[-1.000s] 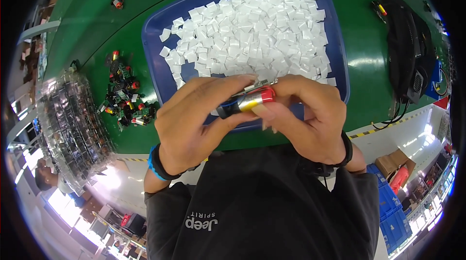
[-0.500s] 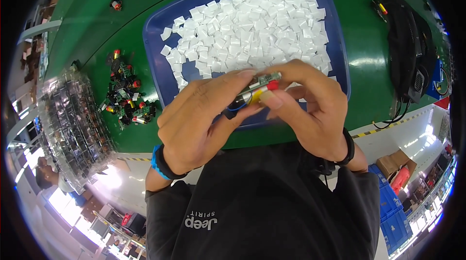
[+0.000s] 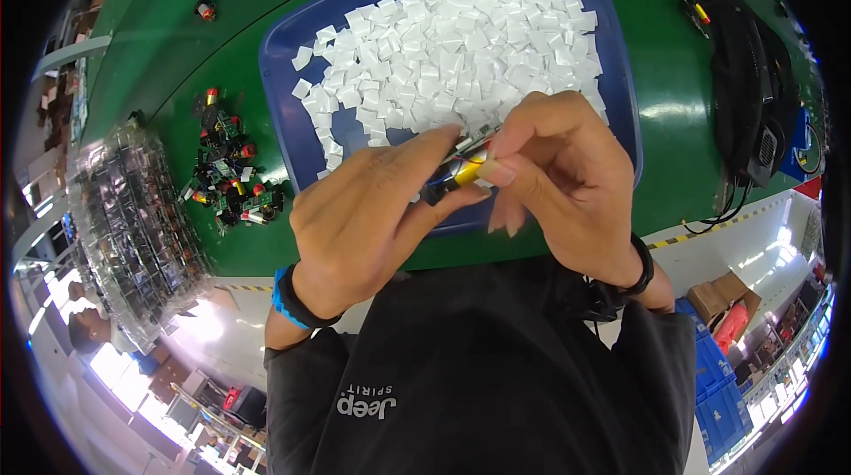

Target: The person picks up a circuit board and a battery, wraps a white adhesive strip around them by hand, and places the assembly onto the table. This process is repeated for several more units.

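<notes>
Over the near edge of a blue tray (image 3: 277, 107), my left hand (image 3: 355, 200) holds a small circuit board assembly (image 3: 463, 171) with a yellow cylindrical battery, a black end part and thin wires. My left fingers lie along its far side and the thumb is underneath. My right hand (image 3: 572, 178) pinches the assembly's right end between thumb and forefinger; its other fingers curl below. What exactly lies between those fingertips is hidden. Many small white square pieces (image 3: 470, 41) heap up in the tray beyond my hands.
Left of the tray, a pile of similar assemblies (image 3: 232, 174) lies on the green table (image 3: 669, 156). One more assembly (image 3: 206, 8) sits farther back. Clear plastic blister trays (image 3: 133, 227) stand at the left edge. A black bag (image 3: 749, 94) lies on the right.
My right hand has shifted its grip; its thumb and forefinger now pinch the assembly's end, covering the red tip seen before. The left hand stays nearly in place, the assembly slightly turned.
</notes>
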Demonstrator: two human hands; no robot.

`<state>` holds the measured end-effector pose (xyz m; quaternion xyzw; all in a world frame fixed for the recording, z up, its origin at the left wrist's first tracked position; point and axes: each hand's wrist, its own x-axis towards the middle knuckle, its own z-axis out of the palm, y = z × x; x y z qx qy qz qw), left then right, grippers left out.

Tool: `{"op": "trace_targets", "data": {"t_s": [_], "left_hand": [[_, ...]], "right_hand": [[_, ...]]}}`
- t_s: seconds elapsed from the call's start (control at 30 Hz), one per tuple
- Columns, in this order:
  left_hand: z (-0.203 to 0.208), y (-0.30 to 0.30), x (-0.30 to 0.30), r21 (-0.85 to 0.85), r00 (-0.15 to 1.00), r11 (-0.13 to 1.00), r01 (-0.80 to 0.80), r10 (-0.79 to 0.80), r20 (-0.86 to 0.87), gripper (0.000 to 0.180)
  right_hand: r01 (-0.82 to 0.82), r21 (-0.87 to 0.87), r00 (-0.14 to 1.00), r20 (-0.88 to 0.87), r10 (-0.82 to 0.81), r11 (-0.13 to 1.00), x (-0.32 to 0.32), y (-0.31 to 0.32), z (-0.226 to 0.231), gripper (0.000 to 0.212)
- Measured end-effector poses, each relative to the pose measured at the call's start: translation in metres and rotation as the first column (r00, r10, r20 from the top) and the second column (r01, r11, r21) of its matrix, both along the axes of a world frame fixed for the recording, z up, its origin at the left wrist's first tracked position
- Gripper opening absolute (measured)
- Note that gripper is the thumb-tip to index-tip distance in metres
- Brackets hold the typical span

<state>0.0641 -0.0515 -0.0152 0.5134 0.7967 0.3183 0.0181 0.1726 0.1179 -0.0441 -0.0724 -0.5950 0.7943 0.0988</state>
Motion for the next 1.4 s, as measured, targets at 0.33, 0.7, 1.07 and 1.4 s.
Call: {"op": "trace_targets", "data": {"t_s": [0.33, 0.7, 1.07, 1.4], "left_hand": [[-0.004, 0.005, 0.002, 0.059, 0.993, 0.998, 0.034, -0.027, -0.116, 0.044], [0.010, -0.001, -0.001, 0.124, 0.529, 0.975, -0.187, -0.006, 0.849, 0.027], [0.008, 0.001, -0.007, 0.024, 0.129, 0.983, -0.185, 0.000, 0.992, 0.024], [0.011, 0.007, -0.010, -0.028, -0.071, 0.980, -0.197, 0.015, 0.997, 0.028]], "right_hand": [[0.111, -0.254, 0.992, 0.081, -0.093, 0.961, -0.002, -0.007, 0.008, 0.026], [0.146, 0.561, 0.944, -0.325, 0.054, 0.815, -0.015, 0.015, 0.003, 0.036], [0.227, 0.661, 0.947, -0.321, -0.004, 0.715, -0.010, 0.018, -0.001, 0.039], [0.411, 0.712, 0.899, -0.419, -0.125, 0.569, -0.011, 0.024, 0.018, 0.032]]}}
